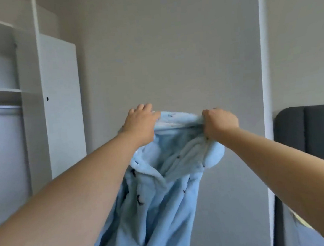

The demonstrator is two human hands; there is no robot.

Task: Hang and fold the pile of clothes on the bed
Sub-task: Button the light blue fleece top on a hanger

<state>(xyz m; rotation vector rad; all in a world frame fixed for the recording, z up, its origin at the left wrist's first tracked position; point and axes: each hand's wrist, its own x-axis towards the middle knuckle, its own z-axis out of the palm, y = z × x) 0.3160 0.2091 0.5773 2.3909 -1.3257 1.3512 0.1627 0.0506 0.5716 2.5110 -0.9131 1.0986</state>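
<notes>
A light blue fleece garment [158, 191] with small dark marks hangs in the air in front of me, held up by its top edge. My left hand [140, 122] grips that edge on the left, fingers curled over the fabric. My right hand [220, 123] is clenched on the bunched fabric at the right. The garment drops below the frame's bottom edge. The pile of clothes and the top of the bed are hidden from view.
An open white wardrobe [31, 94] with shelves and a metal hanging rail [1, 107] stands at the left. A dark grey padded headboard [311, 138] is at the right, beside a white door frame [266, 75]. A plain grey wall lies straight ahead.
</notes>
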